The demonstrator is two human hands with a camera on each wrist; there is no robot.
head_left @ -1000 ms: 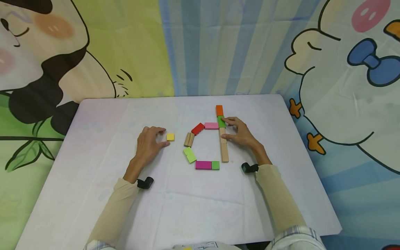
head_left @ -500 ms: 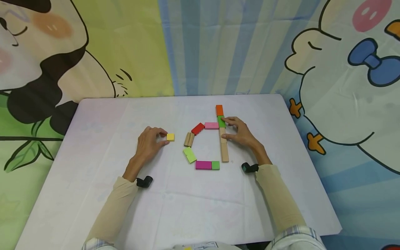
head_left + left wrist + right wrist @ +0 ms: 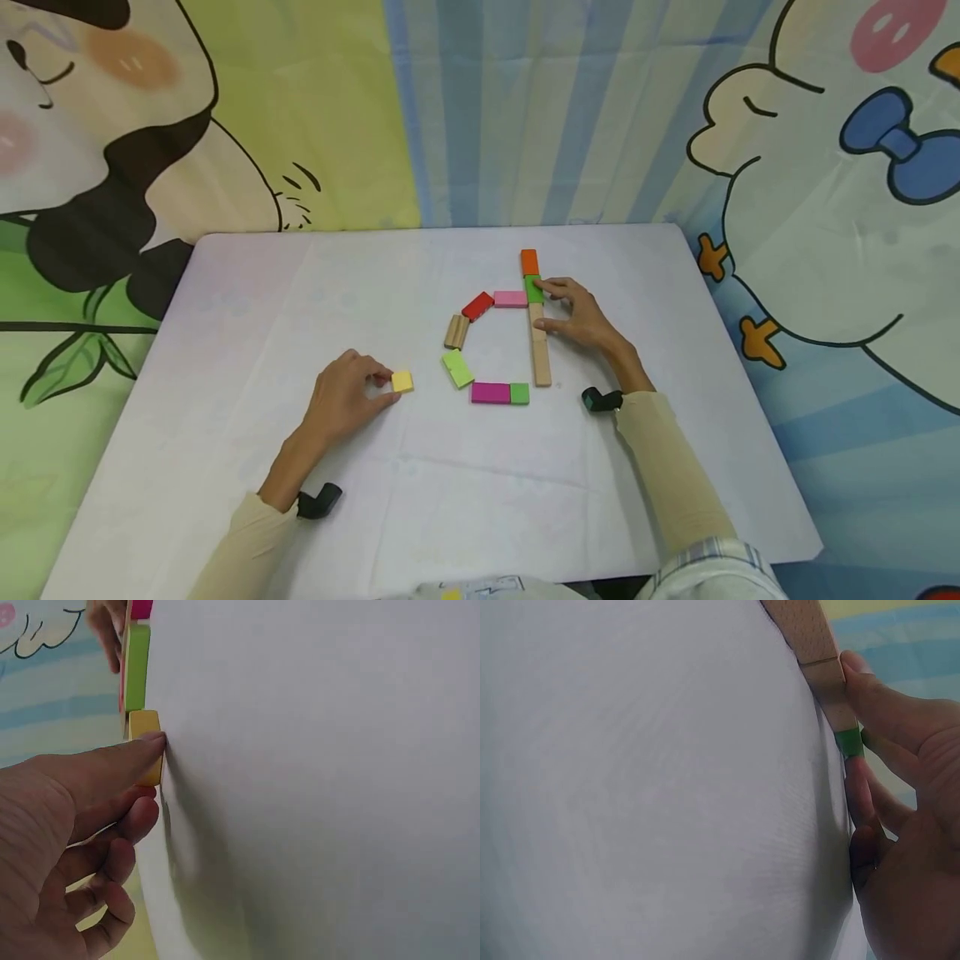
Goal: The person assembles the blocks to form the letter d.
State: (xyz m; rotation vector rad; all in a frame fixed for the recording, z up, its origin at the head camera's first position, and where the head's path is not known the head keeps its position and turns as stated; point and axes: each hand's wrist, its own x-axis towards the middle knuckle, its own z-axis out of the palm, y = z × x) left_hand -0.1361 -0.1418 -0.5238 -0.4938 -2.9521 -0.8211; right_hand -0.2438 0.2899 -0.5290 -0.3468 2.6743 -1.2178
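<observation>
My left hand [image 3: 345,398] pinches a small yellow block [image 3: 402,382] between thumb and fingers, to the left of the block outline. In the left wrist view the thumb lies across this yellow block [image 3: 146,774]. My right hand [image 3: 585,315] rests against the right column of the outline. Its thumb touches a plain wooden block [image 3: 540,354] and a fingertip touches the dark green block [image 3: 533,289] above. In the right wrist view the thumb presses the side of the wooden block [image 3: 826,682]; the other fingers bend loosely past the green end.
On the white table [image 3: 420,517] the outline also includes an orange block [image 3: 529,262], a pink block [image 3: 511,300], a red block [image 3: 477,306], brown wooden pieces [image 3: 456,332], a lime block [image 3: 457,369], a magenta block [image 3: 491,393] and a small green block [image 3: 519,394]. A cartoon curtain [image 3: 487,108] hangs behind.
My left hand has closed its fingertips on the yellow block and brought it toward me, turning it slightly. The right hand stays at the column.
</observation>
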